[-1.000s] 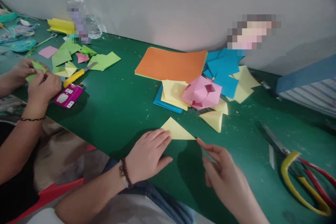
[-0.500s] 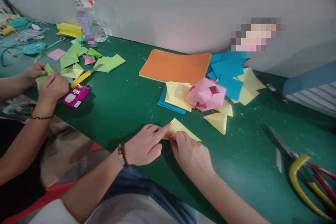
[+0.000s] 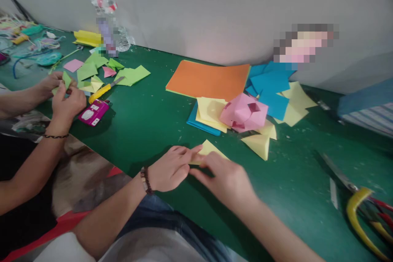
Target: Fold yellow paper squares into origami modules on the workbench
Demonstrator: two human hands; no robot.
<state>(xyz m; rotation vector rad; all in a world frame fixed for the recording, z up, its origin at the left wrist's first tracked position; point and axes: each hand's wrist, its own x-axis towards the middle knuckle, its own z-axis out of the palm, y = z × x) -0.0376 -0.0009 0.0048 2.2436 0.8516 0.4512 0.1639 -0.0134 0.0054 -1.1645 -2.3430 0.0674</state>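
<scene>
A folded yellow paper [image 3: 211, 150] lies on the green table in front of me. My left hand [image 3: 172, 168] holds it down from the left, forefinger stretched over its left part. On the right side my right hand [image 3: 229, 176] bends its fingers onto the paper, with the thumb reaching along the lower edge towards the left fingertips. Fingers cover much of the lower fold. Just beyond are a pink folded paper shape [image 3: 244, 112], yellow sheets [image 3: 210, 110] over blue paper, and another yellow folded piece [image 3: 257, 145].
An orange sheet [image 3: 208, 77] and blue papers [image 3: 270, 80] lie by the wall. Scissors [image 3: 357, 196] rest at right. On the left, another person's hands [image 3: 66, 94] hold green paper near a yellow cutter knife [image 3: 101, 92] and magenta device [image 3: 93, 112]. A plastic bottle [image 3: 123, 39] stands behind.
My right hand has shifted left along the paper's lower edge, its thumb now apart from the forefinger. My left hand stays in place. The whole view has shifted slightly.
</scene>
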